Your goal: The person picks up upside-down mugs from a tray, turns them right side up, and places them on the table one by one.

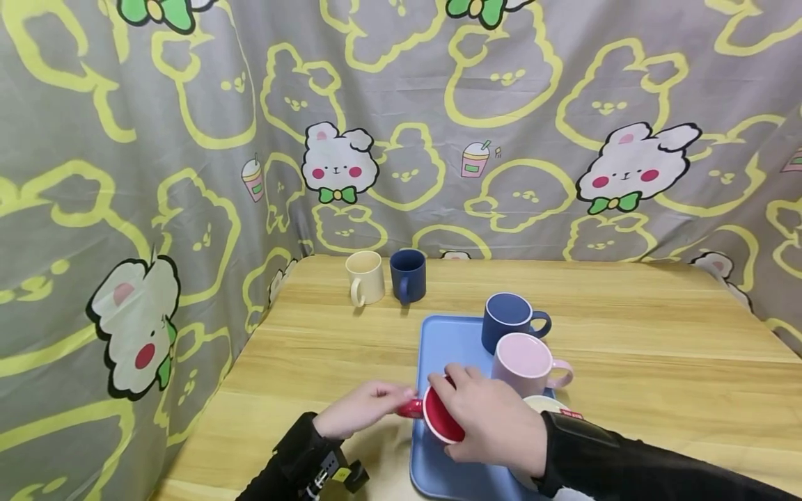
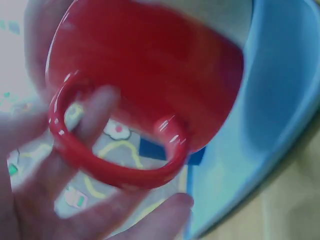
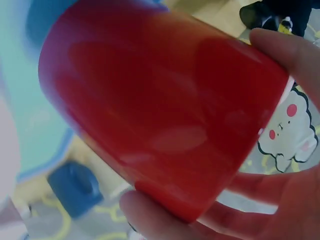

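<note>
Over the left side of the blue tray [image 1: 451, 351], a glossy red mug [image 1: 441, 419] with a pale rim is between both hands. My left hand [image 1: 366, 409] holds its red handle [image 2: 120, 170]; in the left wrist view one finger reaches into the handle's loop. From above, my right hand [image 1: 491, 421] grips the mug at its rim, and the right wrist view shows thumb and fingers on opposite sides of the red body [image 3: 160, 100]. A pink mug [image 1: 522, 362] and a navy mug [image 1: 504, 323] stand on the tray beyond the right hand.
Partly hidden behind the right wrist is a cream-coloured mug [image 1: 546, 403] on the tray. Farther back on the wooden table [image 1: 313, 355] a cream mug [image 1: 370, 280] and another navy mug [image 1: 409, 278] stand side by side. A patterned curtain [image 1: 401, 90] encloses the table's back and left side.
</note>
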Demonstrator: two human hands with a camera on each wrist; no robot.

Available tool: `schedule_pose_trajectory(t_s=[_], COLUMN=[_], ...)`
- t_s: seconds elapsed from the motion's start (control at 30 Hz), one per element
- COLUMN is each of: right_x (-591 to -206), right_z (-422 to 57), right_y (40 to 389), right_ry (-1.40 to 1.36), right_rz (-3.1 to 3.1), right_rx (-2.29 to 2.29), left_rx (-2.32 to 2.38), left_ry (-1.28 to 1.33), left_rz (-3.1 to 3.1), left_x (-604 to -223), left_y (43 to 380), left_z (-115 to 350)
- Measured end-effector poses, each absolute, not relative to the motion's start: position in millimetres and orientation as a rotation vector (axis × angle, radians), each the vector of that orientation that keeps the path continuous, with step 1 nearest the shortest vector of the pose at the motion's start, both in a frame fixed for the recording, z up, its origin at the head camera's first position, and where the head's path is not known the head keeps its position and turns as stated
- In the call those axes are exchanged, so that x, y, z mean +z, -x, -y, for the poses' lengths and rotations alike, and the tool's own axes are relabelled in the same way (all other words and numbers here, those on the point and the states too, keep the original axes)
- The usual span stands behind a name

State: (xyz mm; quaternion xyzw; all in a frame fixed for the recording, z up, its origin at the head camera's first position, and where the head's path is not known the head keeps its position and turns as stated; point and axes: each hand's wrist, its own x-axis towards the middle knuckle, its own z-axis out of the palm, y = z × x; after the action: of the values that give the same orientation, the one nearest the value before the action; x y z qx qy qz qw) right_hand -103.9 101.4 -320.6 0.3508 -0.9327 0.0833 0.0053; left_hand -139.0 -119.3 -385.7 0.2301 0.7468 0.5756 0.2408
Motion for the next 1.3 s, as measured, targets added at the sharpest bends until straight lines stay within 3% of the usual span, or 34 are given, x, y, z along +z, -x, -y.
schedule_pose_trajectory(t_s=[0.27, 0.57, 1.03, 1.3], right_x=[-309.3, -325.4, -334.9, -313.6], right_z=[-114.7, -132.6, -142.7, -143.3], right_y=[109.8, 130.0, 145.5, 146.6], right_ry=[-1.18, -1.308, -1.107, -0.828], right_rz=[2.566, 2.422, 2.337, 2.662], right_rx=[-0.018, -0.103, -0.031, 0.47], left_rx=[1.817, 2.026, 2.216, 2.202], left_ry=[-0.24, 0.035, 0.0, -0.197], left_rz=[-1.726, -1.092, -1.046, -1.401], left_x=[-386.6, -397.7, -365.5, -356.9], left_y=[143.8, 150.1, 163.2, 172.9], left_z=[105.7, 92.9, 86.6, 76.6])
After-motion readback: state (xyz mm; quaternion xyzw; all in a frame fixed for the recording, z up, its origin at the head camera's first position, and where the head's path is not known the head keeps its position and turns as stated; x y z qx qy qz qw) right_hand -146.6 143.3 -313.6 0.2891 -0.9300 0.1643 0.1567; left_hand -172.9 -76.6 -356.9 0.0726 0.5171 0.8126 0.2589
